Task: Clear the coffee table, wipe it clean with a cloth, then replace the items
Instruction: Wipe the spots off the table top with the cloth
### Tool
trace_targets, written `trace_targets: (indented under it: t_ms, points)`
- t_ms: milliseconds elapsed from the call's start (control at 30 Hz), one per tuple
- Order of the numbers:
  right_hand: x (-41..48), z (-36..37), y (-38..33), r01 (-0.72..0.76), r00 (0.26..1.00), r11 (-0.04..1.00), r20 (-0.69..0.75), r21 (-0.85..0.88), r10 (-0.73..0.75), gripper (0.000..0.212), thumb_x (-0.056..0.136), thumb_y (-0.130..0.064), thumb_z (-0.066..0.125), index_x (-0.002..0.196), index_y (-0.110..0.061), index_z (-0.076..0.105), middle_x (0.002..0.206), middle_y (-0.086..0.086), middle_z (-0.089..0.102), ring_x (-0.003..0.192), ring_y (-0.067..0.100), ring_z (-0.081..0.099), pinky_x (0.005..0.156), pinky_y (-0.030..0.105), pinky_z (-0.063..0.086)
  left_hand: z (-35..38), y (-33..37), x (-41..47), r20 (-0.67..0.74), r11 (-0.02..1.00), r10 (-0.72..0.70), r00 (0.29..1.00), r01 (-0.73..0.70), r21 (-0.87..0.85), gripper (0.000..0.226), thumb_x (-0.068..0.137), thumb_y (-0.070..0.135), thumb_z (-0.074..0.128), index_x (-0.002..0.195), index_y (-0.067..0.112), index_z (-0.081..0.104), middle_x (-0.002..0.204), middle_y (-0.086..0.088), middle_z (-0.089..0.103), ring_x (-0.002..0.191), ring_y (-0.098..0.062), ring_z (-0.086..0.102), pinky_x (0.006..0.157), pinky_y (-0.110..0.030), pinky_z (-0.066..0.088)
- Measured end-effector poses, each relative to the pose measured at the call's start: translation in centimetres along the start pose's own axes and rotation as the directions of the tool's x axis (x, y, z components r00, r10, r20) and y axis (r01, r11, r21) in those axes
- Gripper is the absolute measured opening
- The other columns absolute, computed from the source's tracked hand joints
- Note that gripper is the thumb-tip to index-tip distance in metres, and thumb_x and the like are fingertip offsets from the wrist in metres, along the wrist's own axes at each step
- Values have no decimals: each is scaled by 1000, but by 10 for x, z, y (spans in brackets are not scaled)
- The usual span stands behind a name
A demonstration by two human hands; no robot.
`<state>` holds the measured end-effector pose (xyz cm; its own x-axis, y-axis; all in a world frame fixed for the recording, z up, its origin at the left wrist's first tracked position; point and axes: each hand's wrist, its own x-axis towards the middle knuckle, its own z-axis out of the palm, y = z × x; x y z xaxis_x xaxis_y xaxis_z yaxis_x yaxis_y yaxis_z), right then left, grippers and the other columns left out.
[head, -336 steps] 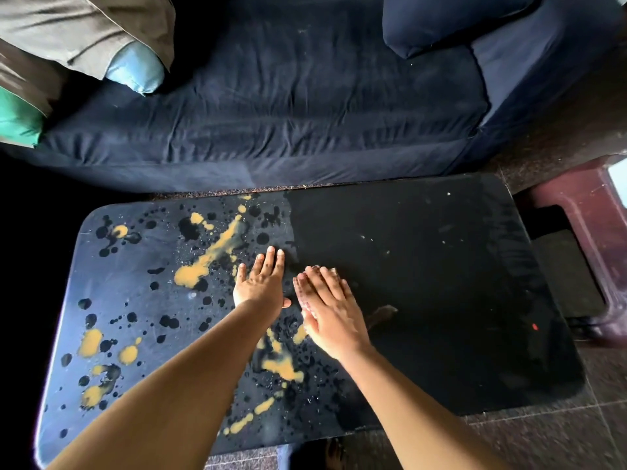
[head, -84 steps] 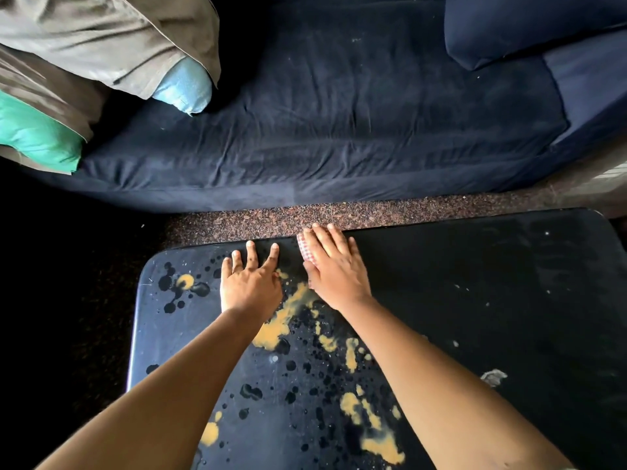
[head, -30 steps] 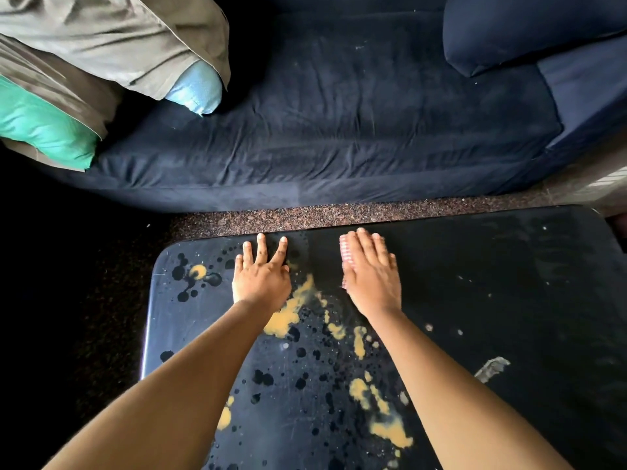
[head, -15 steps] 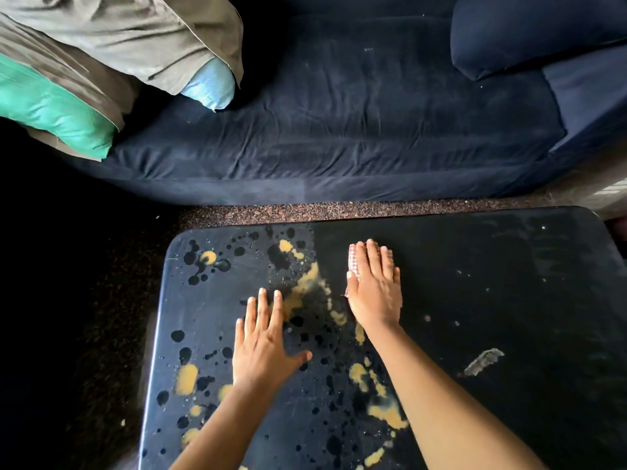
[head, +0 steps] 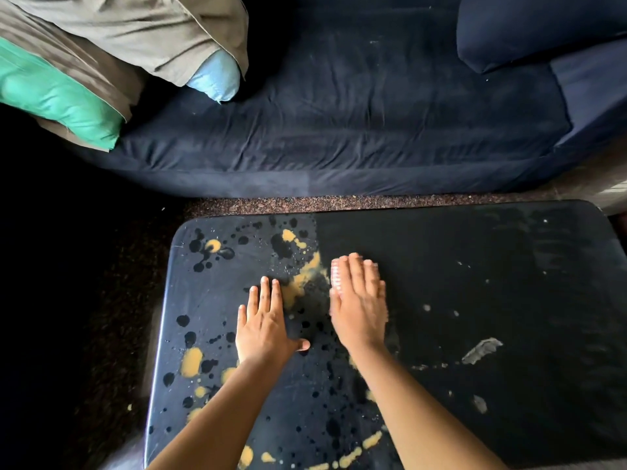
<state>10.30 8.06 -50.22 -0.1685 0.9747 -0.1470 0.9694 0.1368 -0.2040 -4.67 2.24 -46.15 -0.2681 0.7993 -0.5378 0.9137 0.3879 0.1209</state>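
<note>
1. At the far left I see a green pillow [head: 51,93] lying on the dark blue sofa [head: 339,123]. A grey-brown cover is draped above it, and a light blue pillow [head: 215,78] pokes out from under that cover.
2. Below the sofa, a strip of speckled floor [head: 305,202] runs between its front edge and the far edge of the desk [head: 509,266].
3. The left part of the dark desk top is spattered with yellow blotches [head: 191,361] and black spots.
4. My left hand [head: 266,325] lies palm down on that spattered area. Its fingers are straight and close together, the thumb sticks out to the right, and it has hold of nothing.
5. Just right of the left hand's fingertips is a yellow smear [head: 302,279], and beyond it the cloth [head: 336,276]. The cloth is pink-and-white checked and lies on the desk, with only its left edge showing from under the right hand.
6. My right hand [head: 358,307] is flat on top of the cloth, pressing it onto the desk with straight fingers rather than gripping it. The hand is a little blurred.
7. Right of the hands, the desk top is plain dark with a few pale specks and one pale scuff [head: 481,350].
8. At the upper right, a dark blue cushion [head: 529,25] sits on the sofa.
</note>
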Motion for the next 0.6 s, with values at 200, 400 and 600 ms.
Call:
trace_targets:
  t_ms: [200,400,600]
  points:
    - [-11,-4,28,160,986,983,58,-84,-156,59,92,-37,37,149,-28,23,156,-8,22,143,22,22,111,50,28,0,-1,-1,-4,1000,3,1000,-3,0,125,72,66,65,149,15,-20,158,0,-22,147,-20,-13,120,-38,3]
    - [-18,1,15,-89,995,996,-40,-23,88,63,91,-33,49,148,-19,28,154,2,28,140,31,27,108,50,30,2,-1,-1,7,1000,0,1000,0,-9,125,72,64,66,149,15,-20,158,0,-22,147,-20,-14,120,-40,4]
    - [-31,4,15,237,971,969,50,-73,-234,61,89,-37,35,148,-28,23,155,-7,25,142,23,25,110,51,31,2,-1,-2,2,1000,-6,1000,6,-30,125,72,62,68,150,17,-18,158,1,-22,146,-19,-14,120,-41,4]
